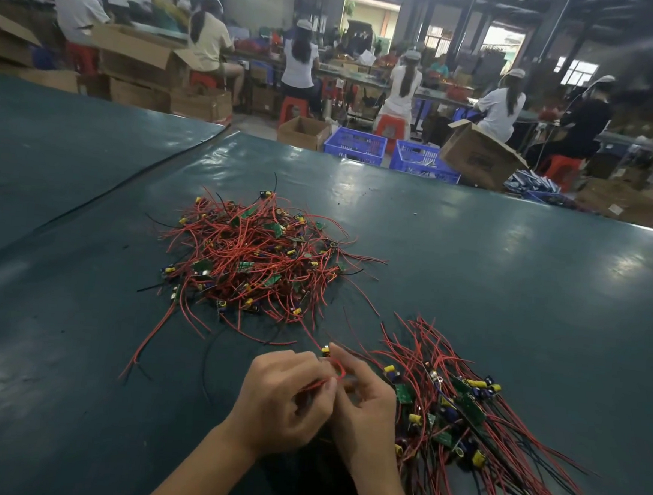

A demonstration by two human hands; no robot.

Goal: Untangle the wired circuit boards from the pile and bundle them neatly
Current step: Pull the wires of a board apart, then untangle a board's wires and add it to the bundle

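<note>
A tangled pile of small green circuit boards with red and black wires lies in the middle of the dark green table. To its right near me lies a sorted bundle of boards, their wires fanned out roughly side by side. Between the two, my left hand and my right hand meet. Both pinch the red wire of one wired board, whose yellow part sticks up above my fingers. The wire loops between my fingertips.
A seam in the table cover runs diagonally at the left. Beyond the far table edge stand blue crates, cardboard boxes and red stools, with several seated people working at other benches.
</note>
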